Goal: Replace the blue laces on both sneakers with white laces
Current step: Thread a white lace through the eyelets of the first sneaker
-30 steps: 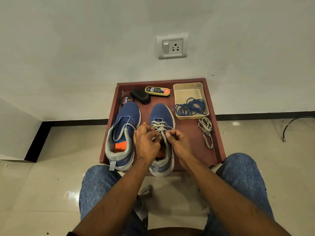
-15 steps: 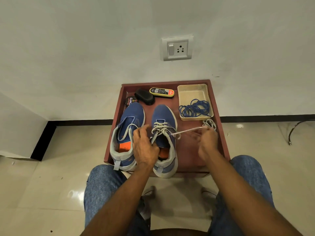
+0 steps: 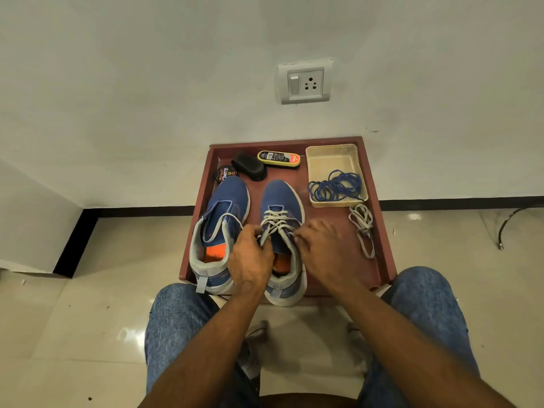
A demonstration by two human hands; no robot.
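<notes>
— Where does the work sit right now?

— On the right sneaker (image 3: 282,219), which stands on the red tabletop (image 3: 332,254) with its toe pointing away from the person and its heel at the near edge. Its long axis runs straight out from the body, so the eyelet rows lie one to each side of the tongue

— And the hands?

— One on each side. The left hand (image 3: 250,260) is curled against the left eyelet row and seems to pinch a strand of the white lace (image 3: 275,222) there. The right hand (image 3: 321,245) lies over the right row with its fingers bent down; its fingertips are close to the lace, but I cannot tell whether they pinch it

— How far up is the lacing?

— White crossings cover the front rows near the toe. The rows nearer the ankle, between the two hands, look to be the ones in hand, so I judge the next pull goes toward the body, along the shoe

— The other shoe?

— The left sneaker (image 3: 219,231) stands just beside it, parallel, toe also away, with no lace in it. Its spare white lace (image 3: 363,228) lies bundled at the right side of the tabletop, nearer the right hand. The blue laces (image 3: 335,187) are coiled in the beige tray (image 3: 329,157) at the far right corner

— So which hand fetches that bundle later?

— The right, I'd say; it lies on that side and the left would have to cross both shoes
</notes>
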